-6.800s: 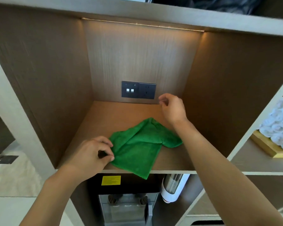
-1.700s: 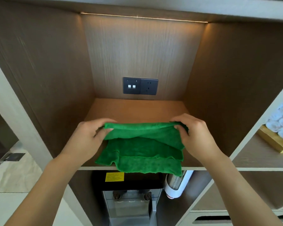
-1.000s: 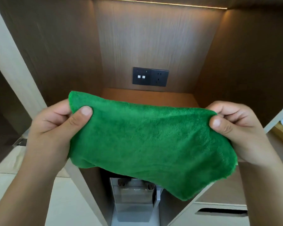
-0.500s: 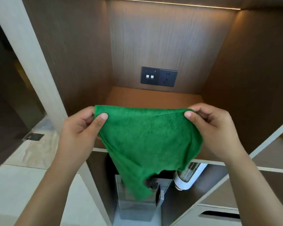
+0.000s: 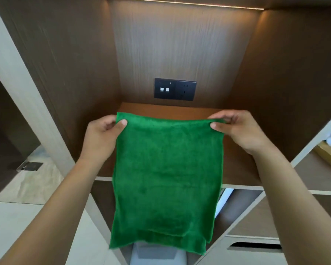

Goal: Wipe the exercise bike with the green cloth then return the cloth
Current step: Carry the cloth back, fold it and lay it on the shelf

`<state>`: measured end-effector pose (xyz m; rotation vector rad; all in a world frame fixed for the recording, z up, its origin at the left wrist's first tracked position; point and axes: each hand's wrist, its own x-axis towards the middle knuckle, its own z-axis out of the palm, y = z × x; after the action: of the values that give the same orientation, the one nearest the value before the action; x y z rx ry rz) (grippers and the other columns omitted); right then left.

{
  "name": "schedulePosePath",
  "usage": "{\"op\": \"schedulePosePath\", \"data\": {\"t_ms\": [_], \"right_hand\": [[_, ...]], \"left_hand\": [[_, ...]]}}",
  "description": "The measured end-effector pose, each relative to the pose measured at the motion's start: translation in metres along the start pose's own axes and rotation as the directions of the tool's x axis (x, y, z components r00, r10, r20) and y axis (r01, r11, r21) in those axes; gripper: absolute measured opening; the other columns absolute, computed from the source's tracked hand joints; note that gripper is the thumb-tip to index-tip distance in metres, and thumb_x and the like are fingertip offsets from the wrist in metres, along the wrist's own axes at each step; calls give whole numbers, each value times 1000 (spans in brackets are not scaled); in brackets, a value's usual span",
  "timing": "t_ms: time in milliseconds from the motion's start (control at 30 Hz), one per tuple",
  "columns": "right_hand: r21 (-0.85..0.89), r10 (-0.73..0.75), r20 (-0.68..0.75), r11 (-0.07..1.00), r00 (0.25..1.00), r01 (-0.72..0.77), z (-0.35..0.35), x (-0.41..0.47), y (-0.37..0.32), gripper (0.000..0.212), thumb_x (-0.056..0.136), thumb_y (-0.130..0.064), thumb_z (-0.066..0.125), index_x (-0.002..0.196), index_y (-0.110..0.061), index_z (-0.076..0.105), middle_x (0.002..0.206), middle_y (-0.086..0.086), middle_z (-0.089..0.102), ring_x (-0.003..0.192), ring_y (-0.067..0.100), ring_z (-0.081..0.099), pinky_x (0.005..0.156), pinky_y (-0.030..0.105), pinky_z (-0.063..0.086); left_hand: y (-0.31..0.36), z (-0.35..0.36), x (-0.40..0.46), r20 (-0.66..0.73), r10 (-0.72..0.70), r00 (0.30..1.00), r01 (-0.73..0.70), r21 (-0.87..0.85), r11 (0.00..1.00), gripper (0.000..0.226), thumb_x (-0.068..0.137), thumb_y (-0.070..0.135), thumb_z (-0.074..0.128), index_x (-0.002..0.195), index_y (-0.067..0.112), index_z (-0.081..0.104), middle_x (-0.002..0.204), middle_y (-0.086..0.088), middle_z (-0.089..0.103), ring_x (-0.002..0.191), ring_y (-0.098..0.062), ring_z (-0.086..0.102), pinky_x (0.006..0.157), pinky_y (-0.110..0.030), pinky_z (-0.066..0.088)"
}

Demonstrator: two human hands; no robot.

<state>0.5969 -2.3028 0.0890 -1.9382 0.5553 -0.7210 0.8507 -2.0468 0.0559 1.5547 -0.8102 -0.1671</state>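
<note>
Green cloth point(image 5: 166, 180) held up at centre frame, hanging before the wooden cubby point(image 5: 170, 109).
Top corners pinched: left hand point(image 5: 101, 135) at left, right hand point(image 5: 241, 131) at right; dark socket plate point(image 5: 175, 89) above.

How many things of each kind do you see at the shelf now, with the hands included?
Hands: 2, left hand and right hand
Green cloth: 1
Socket panel: 1
Shelf compartment: 1
Total: 5
</note>
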Motion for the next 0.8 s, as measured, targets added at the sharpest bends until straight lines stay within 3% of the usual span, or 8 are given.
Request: {"op": "schedulePosePath", "data": {"t_ms": [67,167,300,367,467,533,633,800], "right_hand": [[-78,79,-44,994,996,-82,7,25,15,11,94,0,75,95,-11,79,89,4,80,80,14,75,77,30,58],[-172,144,-167,970,975,-172,17,57,36,6,95,-3,76,99,-7,79,99,14,78,90,21,71,81,32,57],[-446,148,-265,857,953,-257,30,69,46,20,98,-6,71,118,-3,74,118,14,71,111,26,65,103,35,51],[-622,137,-166,754,977,-212,40,53,43,34,100,-11,68,134,-6,66,137,16,61,129,33,58,113,38,44],[-672,80,89,741,993,0,61,3,40,41,103,-28,66,141,-12,63,146,11,55,137,34,52,117,41,41],[-691,83,195,719,977,77,74,-32,42,56,106,-48,55,154,-19,51,162,4,43,151,28,39,125,43,31],[-751,149,239,655,960,85,85,-59,48,76,105,-71,27,168,-31,21,177,-7,11,164,19,5,131,43,6],[-761,191,275,642,942,92,80,-39,53,88,96,-81,15,170,-33,9,178,-10,-2,164,14,-6,130,39,-2]], "left_hand": [[-18,13,27,-8,-60,998,60,92,994,21,102,17,67,87,26,79,87,7,81,82,-10,77,68,-28,60],[-38,33,57,-23,-131,991,132,291,948,18,100,17,68,92,4,76,93,-17,78,91,-36,75,79,-50,61],[-35,51,65,-29,-175,984,165,498,851,32,99,17,70,128,4,67,120,-19,73,116,-36,68,103,-45,53],[-28,53,53,22,-130,991,81,674,734,54,99,27,70,147,13,50,138,-17,61,128,-38,58,109,-48,48],[-20,54,5,273,-11,962,-197,718,667,55,100,42,64,150,22,50,153,-11,47,140,-36,45,119,-49,39],[-20,57,-34,434,-106,895,-270,715,645,61,104,54,48,159,30,38,168,-3,31,154,-29,29,127,-47,25],[-27,60,-57,479,-208,853,-313,788,530,71,102,68,18,165,37,17,175,5,10,162,-21,7,131,-47,11],[-35,63,-38,509,-201,837,-331,764,554,82,92,77,5,165,40,14,176,8,7,162,-18,2,130,-46,7]]}}
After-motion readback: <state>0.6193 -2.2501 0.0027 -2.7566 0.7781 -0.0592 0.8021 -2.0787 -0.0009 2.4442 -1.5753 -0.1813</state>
